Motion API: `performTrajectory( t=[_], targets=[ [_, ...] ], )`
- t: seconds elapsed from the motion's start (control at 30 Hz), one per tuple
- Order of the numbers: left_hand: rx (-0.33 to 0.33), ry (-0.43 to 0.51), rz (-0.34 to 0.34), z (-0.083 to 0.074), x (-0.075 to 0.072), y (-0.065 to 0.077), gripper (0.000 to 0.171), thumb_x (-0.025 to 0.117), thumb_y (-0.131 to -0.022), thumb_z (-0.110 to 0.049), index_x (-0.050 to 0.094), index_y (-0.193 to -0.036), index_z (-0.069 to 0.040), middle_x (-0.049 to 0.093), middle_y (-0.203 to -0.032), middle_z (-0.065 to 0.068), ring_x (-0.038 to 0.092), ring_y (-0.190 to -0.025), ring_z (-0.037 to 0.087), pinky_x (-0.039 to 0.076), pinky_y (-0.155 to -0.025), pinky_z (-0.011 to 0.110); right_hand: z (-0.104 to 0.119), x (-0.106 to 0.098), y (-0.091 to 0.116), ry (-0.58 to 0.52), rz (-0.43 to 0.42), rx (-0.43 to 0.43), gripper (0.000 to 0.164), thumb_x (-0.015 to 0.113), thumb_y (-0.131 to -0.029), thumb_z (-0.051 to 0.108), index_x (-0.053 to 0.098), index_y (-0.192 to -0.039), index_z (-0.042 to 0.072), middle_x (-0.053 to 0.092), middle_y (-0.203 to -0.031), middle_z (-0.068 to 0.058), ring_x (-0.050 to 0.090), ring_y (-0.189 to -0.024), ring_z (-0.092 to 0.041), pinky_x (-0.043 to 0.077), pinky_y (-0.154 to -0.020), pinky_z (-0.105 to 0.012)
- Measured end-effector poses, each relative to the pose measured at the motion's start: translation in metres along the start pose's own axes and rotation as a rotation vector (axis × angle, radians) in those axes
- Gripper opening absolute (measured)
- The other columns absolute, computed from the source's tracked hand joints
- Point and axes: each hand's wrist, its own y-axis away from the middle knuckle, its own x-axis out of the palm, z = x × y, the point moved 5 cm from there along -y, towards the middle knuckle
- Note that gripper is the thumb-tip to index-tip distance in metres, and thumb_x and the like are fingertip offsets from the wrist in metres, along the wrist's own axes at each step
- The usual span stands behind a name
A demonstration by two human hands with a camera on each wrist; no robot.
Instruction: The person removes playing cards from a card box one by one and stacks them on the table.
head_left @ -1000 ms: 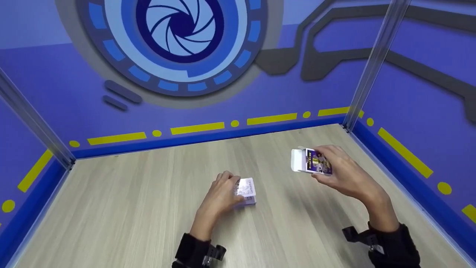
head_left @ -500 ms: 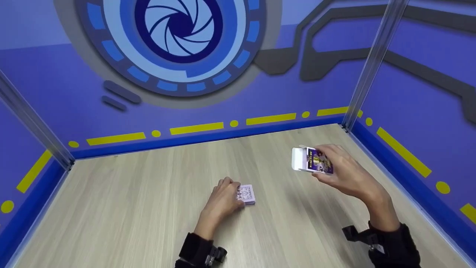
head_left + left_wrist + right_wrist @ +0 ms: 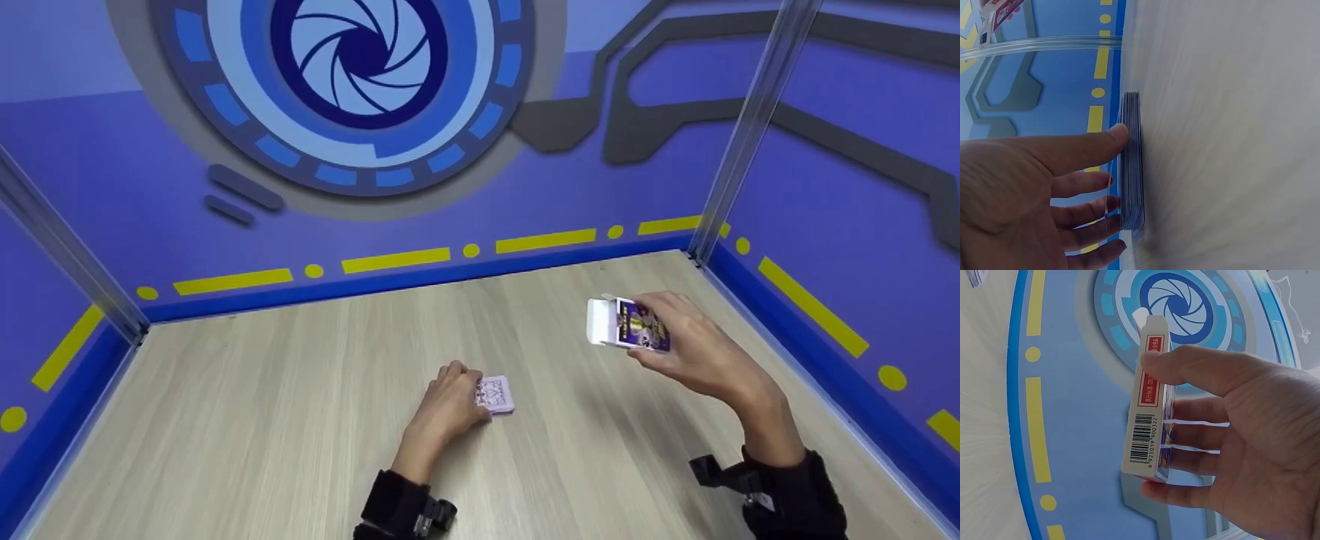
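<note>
A deck of playing cards with a pale patterned back lies flat on the table, its right part showing. My left hand grips its left part, thumb at the near edge and fingers on the far side. In the left wrist view the stacked edges show, and one card stands a little apart from the deck beside the fingers. Off to the right and above the table, my right hand holds a purple and white card box. The box's white flap hangs open toward the left. Its side bears a barcode.
The pale wooden table is bordered by blue panels at the back and both sides. Metal posts stand in the two back corners. A black camera strap wraps each wrist.
The deck was raised and tilted one second ago; my left hand has lowered it flat onto the table. My right hand and the card box have stayed nearly still.
</note>
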Motion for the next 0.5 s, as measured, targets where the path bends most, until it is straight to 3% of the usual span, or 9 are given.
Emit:
performTrajectory(
  t=[0.5],
  targets=[
    [0.001, -0.016, -0.002, 0.0011, 0.0063, -0.0008, 0.059, 0.090, -0.078, -0.014, 0.066, -0.129, 0.005, 0.060, -0.120, 0.019, 0.054, -0.110, 0.033, 0.047, -0.098, 0.051, -0.0004, -0.0006, -0.0001, 0.004, 0.001, 0.003, 0.065, 0.085, -0.085, 0.016, 0.055, -0.141, 0.000, 0.059, -0.134, -0.017, 0.057, -0.108, -0.028, 0.050, -0.085, -0.047]
  ],
)
